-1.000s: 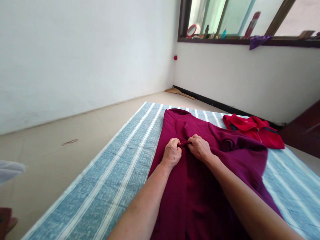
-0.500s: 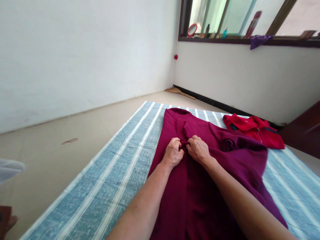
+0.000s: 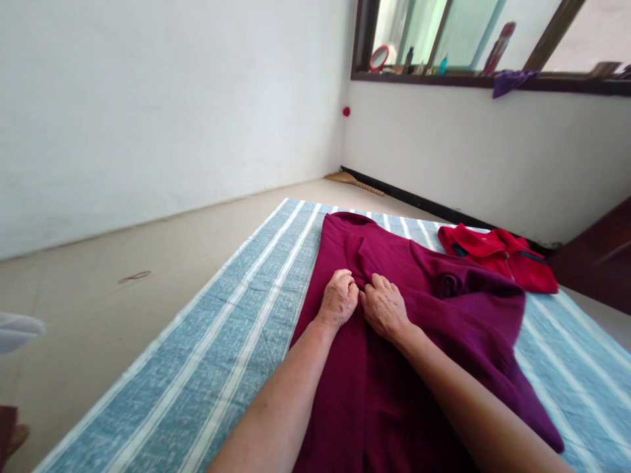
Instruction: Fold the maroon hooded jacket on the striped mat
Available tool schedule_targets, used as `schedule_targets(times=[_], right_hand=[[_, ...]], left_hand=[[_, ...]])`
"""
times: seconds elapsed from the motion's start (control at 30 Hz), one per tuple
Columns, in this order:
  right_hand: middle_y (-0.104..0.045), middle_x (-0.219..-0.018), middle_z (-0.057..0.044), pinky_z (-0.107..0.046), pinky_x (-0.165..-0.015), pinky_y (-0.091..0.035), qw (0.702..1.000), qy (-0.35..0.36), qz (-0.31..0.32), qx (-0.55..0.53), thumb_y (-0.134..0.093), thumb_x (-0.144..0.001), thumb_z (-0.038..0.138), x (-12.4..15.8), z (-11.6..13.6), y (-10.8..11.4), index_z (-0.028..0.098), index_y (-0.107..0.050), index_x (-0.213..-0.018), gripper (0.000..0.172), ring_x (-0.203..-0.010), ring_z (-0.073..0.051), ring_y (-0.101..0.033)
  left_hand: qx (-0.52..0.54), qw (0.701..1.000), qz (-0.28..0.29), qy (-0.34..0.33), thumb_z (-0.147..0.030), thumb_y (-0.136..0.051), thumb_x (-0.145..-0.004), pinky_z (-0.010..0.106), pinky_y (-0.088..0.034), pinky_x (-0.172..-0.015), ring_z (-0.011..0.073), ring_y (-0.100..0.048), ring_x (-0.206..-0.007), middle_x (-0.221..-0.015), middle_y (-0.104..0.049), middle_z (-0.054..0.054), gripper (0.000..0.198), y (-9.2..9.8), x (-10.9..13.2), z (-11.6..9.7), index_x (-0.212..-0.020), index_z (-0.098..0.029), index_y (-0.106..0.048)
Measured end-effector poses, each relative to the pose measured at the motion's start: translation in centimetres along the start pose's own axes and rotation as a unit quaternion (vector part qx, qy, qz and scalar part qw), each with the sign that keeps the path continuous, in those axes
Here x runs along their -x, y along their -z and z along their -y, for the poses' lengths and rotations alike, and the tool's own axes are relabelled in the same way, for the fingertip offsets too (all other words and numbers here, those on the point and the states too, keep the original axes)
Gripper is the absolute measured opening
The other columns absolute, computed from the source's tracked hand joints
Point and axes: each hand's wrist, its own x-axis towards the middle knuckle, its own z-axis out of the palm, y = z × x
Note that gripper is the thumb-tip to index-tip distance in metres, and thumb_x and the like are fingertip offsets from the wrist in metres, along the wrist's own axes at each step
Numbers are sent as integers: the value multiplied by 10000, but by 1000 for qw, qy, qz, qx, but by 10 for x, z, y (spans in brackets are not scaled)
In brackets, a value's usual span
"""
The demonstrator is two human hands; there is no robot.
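Noted a purple-red garment [image 3: 461,328] spread on striped cloth [image 3: 211,315], from 3 to 6 o'clock of the view's centre, with left hand [image 3: 339,299] at 5 o'clock and right hand [image 3: 386,307] at 4, both curled narrow against the fabric and close together (actual pinch not verifiable, with fingertips tucked from sight). Judged soft, limp and fairly light, neither slippery nor fragile; best taken by the long edge running from between the hands toward 6 o'clock, clear of the red zip top [image 3: 527,268] at 3.
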Motion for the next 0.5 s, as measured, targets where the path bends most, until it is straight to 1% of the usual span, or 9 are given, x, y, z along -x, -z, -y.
schedule_targets(times=[0.07, 0.17, 0.23, 0.33, 0.4, 0.43, 0.5], right_hand=[[-559, -1115, -127, -355, -880, -357, 1000, -5, 5, -13, -294, -962, 342, 1, 0, 1, 159, -646, -947, 397, -1053, -249, -491], [-551, -1152, -132, -351, -906, -353, 1000, -4, 8, -30, -326, -945, 415, 2, -1, 3, 157, -644, -955, 410, -1083, -252, -483], [-535, -1192, -147, -361, -918, -351, 999, -3, 7, -31, -376, -918, 447, 3, -1, 3, 145, -638, -993, 407, -1112, -265, -469], [-516, -1236, -168, -376, -934, -346, 1000, -11, 8, -28, -398, -904, 417, 3, 2, 1, 128, -635, -1029, 394, -1139, -277, -459], [-508, -1258, -176, -386, -948, -339, 1000, -11, 7, -25, -368, -916, 389, 4, 3, -1, 121, -637, -1038, 399, -1155, -281, -453], [-500, -1275, -181, -392, -956, -336, 1000, -9, 6, -23, -354, -921, 381, 4, 4, -2, 116, -636, -1049, 408, -1169, -286, -445], [-472, -1319, -195, -406, -974, -326, 1000, -2, 8, -16, -337, -926, 370, 5, 4, -4, 97, -623, -1098, 431, -1205, -297, -421]], left_hand=[[-3, 1000, -6, 0, -83, -461, -798, 343, -492, -952, 196, -610, -985, -1012, -636, 112, 167, -1, 0, 0, -778, -156, -609], [-7, 1000, -13, 3, -121, -486, -815, 339, -503, -940, 193, -618, -975, -1026, -638, 113, 138, -3, 0, 1, -761, -158, -608], [-9, 1000, -14, 4, -151, -518, -818, 340, -506, -937, 194, -616, -988, -1048, -634, 110, 127, -4, 0, 2, -716, -167, -593], [-16, 1000, -12, 6, -171, -574, -796, 359, -494, -954, 217, -598, -1035, -1075, -621, 126, 119, -3, 0, 1, -677, -165, -576], [-22, 1000, -8, 8, -138, -589, -771, 362, -485, -965, 225, -587, -1052, -1083, -612, 139, 30, -1, 0, 0, -746, -147, -601], [-25, 1000, -4, 8, -114, -584, -762, 354, -483, -967, 219, -584, -1053, -1085, -609, 137, 67, 0, 1, -1, -816, -136, -618], [-31, 999, 11, 4, -75, -561, -758, 337, -480, -973, 201, -580, -1058, -1101, -606, 118, 222, 1, 1, -3, -961, -132, -628]])
